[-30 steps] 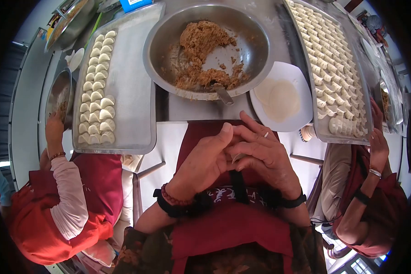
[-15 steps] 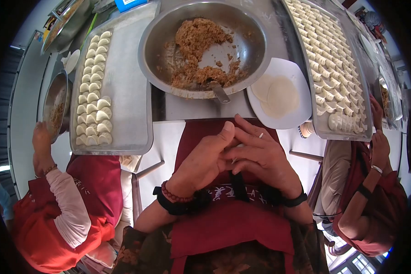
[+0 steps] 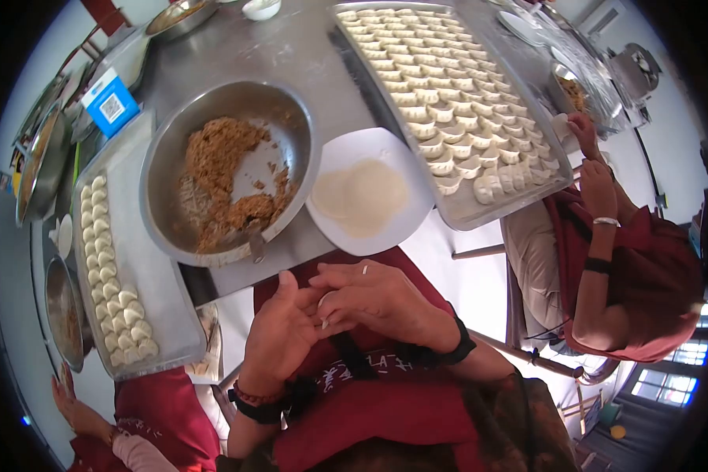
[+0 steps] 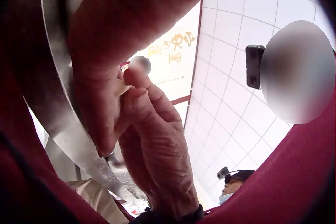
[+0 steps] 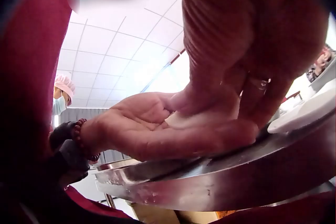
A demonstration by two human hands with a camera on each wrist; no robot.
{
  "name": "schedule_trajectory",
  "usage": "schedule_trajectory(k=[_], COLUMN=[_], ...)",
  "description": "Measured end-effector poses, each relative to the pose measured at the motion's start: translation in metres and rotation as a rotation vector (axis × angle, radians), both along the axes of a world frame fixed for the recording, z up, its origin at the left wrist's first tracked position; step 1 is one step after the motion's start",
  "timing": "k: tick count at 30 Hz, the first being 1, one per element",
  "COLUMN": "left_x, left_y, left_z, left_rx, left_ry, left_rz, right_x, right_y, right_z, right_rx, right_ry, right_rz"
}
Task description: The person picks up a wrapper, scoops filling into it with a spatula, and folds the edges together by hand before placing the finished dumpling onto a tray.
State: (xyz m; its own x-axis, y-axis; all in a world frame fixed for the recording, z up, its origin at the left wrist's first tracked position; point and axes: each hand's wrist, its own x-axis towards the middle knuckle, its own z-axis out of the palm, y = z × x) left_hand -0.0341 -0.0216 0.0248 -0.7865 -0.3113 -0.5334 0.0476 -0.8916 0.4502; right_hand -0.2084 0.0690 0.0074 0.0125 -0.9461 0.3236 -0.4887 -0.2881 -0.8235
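A pale dumpling (image 5: pixel 195 120) sits between my two hands, mostly hidden; only a small pale edge of it shows in the head view. My left hand (image 3: pixel 279 334) lies palm up beneath it, fingers fairly straight and thumb raised, carrying it. From above, my right hand (image 3: pixel 389 303) pinches the dumpling's edge between thumb and fingers. Just beyond my hands, a white plate (image 3: pixel 409 224) bears thin round wrappers (image 3: pixel 362 197). To its left stands a steel bowl (image 3: pixel 153 197) with brown minced filling (image 3: pixel 220 157) and a utensil handle (image 3: pixel 257 245) at the near rim.
A tray (image 3: pixel 165 315) with rows of dumplings is at the left, and a fuller tray (image 3: pixel 448 220) at the right. A blue card with a code (image 3: pixel 110 104) stands behind the left tray. People in red sit on both sides, one with a hand (image 3: pixel 586 134) near the right tray.
The head view has swung right, so bowl, plate and trays appear further left. My hands stay together around the dumpling. The left neighbour's hand has come away from their bowl.
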Motion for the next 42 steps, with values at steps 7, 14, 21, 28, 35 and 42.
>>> schedule_trajectory(k=[7,14,21,28,35,42], left_x=[-0.009,-0.017,-0.01,0.001,0.011,0.019], left_y=[-0.003,0.005,0.008,0.01,0.015,0.017], left_z=[-0.012,-0.013,-0.013,-0.019,-0.028,-0.026], left_rx=[0.065,0.092,0.135,0.159,0.143,0.124], left_ry=[0.182,0.111,0.114,0.184,0.217,0.211], left_rz=[-0.045,-0.005,0.072,0.14,0.208,0.25], right_x=[-0.011,-0.001,0.009,0.015,0.03,0.037], right_y=[0.006,0.004,0.004,-0.009,-0.015,-0.018], right_z=[0.001,0.008,-0.001,0.013,0.021,0.02], right_rx=[-0.131,-0.083,0.067,-0.084,0.057,0.087], right_ry=[0.107,0.052,-0.264,0.107,0.082,0.099], right_rz=[-0.119,-0.182,-0.096,-0.127,-0.087,-0.083])
